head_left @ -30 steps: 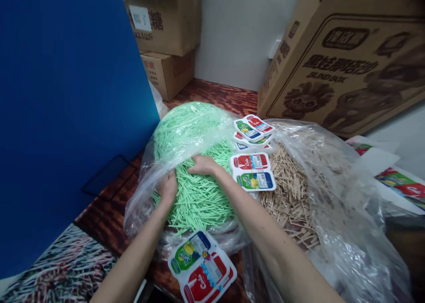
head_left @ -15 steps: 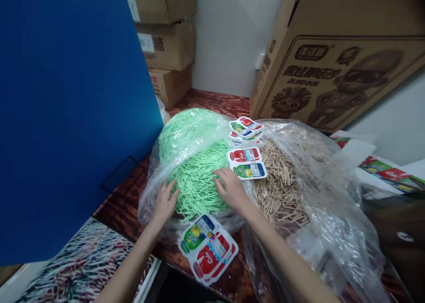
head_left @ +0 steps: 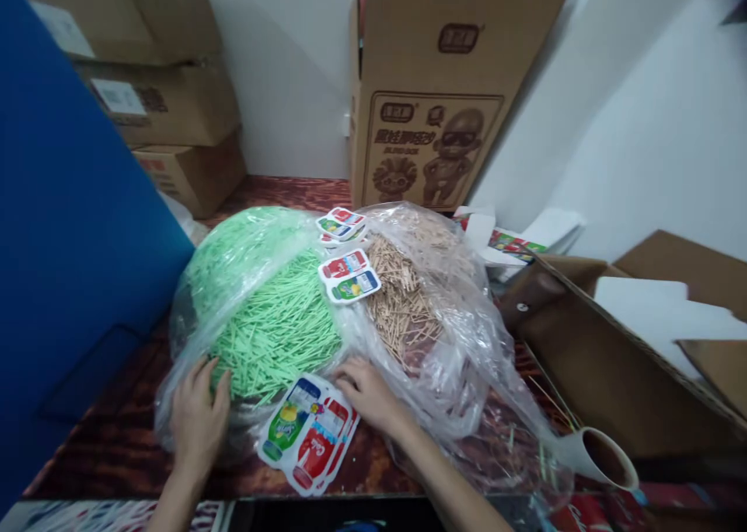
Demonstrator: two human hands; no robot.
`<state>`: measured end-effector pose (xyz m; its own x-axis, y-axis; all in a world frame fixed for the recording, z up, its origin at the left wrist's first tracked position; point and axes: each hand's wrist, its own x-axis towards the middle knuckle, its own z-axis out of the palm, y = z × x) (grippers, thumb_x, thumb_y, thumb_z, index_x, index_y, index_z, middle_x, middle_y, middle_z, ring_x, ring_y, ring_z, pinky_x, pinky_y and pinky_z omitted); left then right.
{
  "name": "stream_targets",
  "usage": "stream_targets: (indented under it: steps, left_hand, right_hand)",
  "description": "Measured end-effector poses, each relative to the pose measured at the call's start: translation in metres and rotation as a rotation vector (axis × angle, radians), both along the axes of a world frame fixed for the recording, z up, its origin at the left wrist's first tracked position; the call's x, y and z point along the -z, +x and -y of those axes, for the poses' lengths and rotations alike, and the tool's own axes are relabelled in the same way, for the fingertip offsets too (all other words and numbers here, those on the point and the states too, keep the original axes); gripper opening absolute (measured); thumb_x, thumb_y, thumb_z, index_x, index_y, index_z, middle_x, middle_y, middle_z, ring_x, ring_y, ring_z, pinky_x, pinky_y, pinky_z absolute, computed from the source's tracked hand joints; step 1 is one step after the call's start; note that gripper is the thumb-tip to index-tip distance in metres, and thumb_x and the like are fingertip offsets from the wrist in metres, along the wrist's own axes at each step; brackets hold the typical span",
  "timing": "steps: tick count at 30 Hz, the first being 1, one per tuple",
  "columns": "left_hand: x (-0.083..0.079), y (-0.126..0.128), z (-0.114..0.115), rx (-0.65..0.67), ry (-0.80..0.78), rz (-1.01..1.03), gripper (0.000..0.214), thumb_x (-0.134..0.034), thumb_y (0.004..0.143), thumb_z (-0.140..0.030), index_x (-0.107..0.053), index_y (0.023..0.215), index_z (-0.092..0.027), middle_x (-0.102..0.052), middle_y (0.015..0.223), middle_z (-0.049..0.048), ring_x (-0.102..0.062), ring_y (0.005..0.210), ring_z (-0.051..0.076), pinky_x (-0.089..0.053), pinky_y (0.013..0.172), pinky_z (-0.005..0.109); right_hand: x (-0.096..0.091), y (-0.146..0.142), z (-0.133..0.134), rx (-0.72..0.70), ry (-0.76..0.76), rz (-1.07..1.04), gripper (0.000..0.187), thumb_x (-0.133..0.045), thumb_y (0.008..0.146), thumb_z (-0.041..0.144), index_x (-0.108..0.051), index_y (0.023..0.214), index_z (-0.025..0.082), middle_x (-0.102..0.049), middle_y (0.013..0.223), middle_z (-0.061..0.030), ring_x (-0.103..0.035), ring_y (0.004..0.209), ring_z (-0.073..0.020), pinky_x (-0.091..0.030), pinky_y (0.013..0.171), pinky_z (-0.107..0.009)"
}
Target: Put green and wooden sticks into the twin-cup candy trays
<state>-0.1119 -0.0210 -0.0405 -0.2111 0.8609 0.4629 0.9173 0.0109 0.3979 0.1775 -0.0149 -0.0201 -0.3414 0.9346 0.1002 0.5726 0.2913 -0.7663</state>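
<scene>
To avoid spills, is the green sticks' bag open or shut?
Open: the bag gapes in front, leaving many green sticks uncovered.

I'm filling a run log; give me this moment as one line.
left hand: at near-left edge of green sticks | right hand: beside front cards, grip unclear | brown sticks: right of green sticks

Left sticks (head_left: 274,334): we see light green
Right sticks (head_left: 397,299): tan
Cards (head_left: 315,446): we see red, green, blue, edged white
Table (head_left: 373,470): streaked red-brown
Panel (head_left: 64,229): we see plain blue
</scene>
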Motion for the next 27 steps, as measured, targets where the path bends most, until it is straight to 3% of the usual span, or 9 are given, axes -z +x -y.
stream_targets:
  steps: [3,7,12,14,17,20,22,24,27]
  left_hand:
    - [-0.027,0.034,-0.007,0.09,0.103,0.018,0.038,-0.039,0.091,-0.041,-0.06,0.111,-0.016,-0.059,0.119,0.0178,-0.053,0.112,0.034,-0.041,0.098,0.05]
    - [-0.05,0.096,-0.023,0.359,0.089,0.107,0.028,-0.044,0.091,-0.035,-0.061,0.107,-0.021,-0.059,0.12,0.0134,-0.052,0.115,0.03,-0.04,0.1,0.048]
    - [-0.051,0.171,-0.03,0.698,-0.027,0.237,0.024,-0.046,0.09,-0.029,-0.063,0.105,-0.024,-0.061,0.12,0.0122,-0.052,0.117,0.029,-0.042,0.1,0.05]
    - [-0.048,0.197,-0.03,0.837,-0.099,0.297,0.024,-0.046,0.09,-0.027,-0.065,0.104,-0.024,-0.062,0.118,0.0121,-0.054,0.114,0.029,-0.044,0.098,0.05]
    - [-0.046,0.229,-0.032,0.985,-0.223,0.398,0.024,-0.047,0.089,-0.027,-0.067,0.102,-0.023,-0.065,0.113,0.0121,-0.058,0.108,0.028,-0.048,0.093,0.048]
    - [-0.045,0.25,-0.043,1.029,-0.355,0.517,0.022,-0.05,0.087,-0.03,-0.068,0.098,-0.025,-0.068,0.105,0.0098,-0.062,0.101,0.027,-0.05,0.091,0.045]
    - [-0.043,0.258,-0.055,1.008,-0.448,0.595,0.02,-0.053,0.086,-0.033,-0.069,0.095,-0.026,-0.07,0.101,0.0081,-0.063,0.098,0.027,-0.049,0.09,0.044]
    - [-0.04,0.265,-0.07,0.961,-0.546,0.673,0.02,-0.057,0.083,-0.035,-0.07,0.093,-0.025,-0.071,0.1,0.0072,-0.064,0.096,0.027,-0.049,0.089,0.044]
    - [-0.036,0.278,-0.095,0.872,-0.676,0.853,0.026,-0.063,0.077,-0.04,-0.07,0.095,-0.022,-0.072,0.101,0.0077,-0.064,0.098,0.028,-0.048,0.089,0.042]
  right_hand:
    - [-0.023,0.013,0.008,0.076,0.022,-0.158,0.019,-0.05,0.088,0.015,-0.067,0.09,0.022,-0.067,0.089,-0.0018,-0.061,0.087,-0.0162,-0.045,0.08,-0.028]
    - [-0.041,0.055,0.001,0.35,0.174,-0.105,0.021,-0.045,0.09,0.019,-0.066,0.092,0.022,-0.067,0.09,-0.0047,-0.059,0.092,-0.0199,-0.045,0.084,-0.033]
    - [-0.042,0.133,-0.039,0.831,0.393,0.24,0.033,-0.044,0.086,0.021,-0.058,0.116,0.019,-0.059,0.116,-0.0129,-0.048,0.114,-0.0277,-0.036,0.099,-0.046]
    - [-0.039,0.159,-0.058,0.96,0.362,0.37,0.045,-0.047,0.084,0.023,-0.05,0.128,0.016,-0.051,0.129,-0.0173,-0.041,0.124,-0.0313,-0.032,0.103,-0.049]
    - [-0.033,0.184,-0.088,1.067,0.173,0.52,0.067,-0.058,0.078,0.027,-0.036,0.14,0.013,-0.038,0.142,-0.0228,-0.036,0.13,-0.0372,-0.032,0.102,-0.052]
    - [-0.025,0.197,-0.109,1.141,0.001,0.562,0.08,-0.061,0.075,0.025,-0.025,0.146,0.014,-0.031,0.146,-0.0259,-0.047,0.123,-0.0365,-0.039,0.095,-0.047]
    - [-0.02,0.203,-0.117,1.158,-0.095,0.517,0.079,-0.058,0.076,0.023,-0.024,0.147,0.012,-0.043,0.137,-0.0276,-0.057,0.112,-0.0333,-0.044,0.089,-0.043]
    - [-0.016,0.208,-0.12,1.154,-0.171,0.452,0.065,-0.053,0.078,0.023,-0.038,0.14,0.01,-0.06,0.116,-0.0248,-0.064,0.098,-0.0312,-0.047,0.08,-0.04]
    - [-0.012,0.21,-0.122,1.116,-0.194,0.381,0.034,-0.048,0.079,0.022,-0.064,0.108,0.016,-0.069,0.088,-0.0155,-0.067,0.082,-0.0284,-0.048,0.068,-0.034]
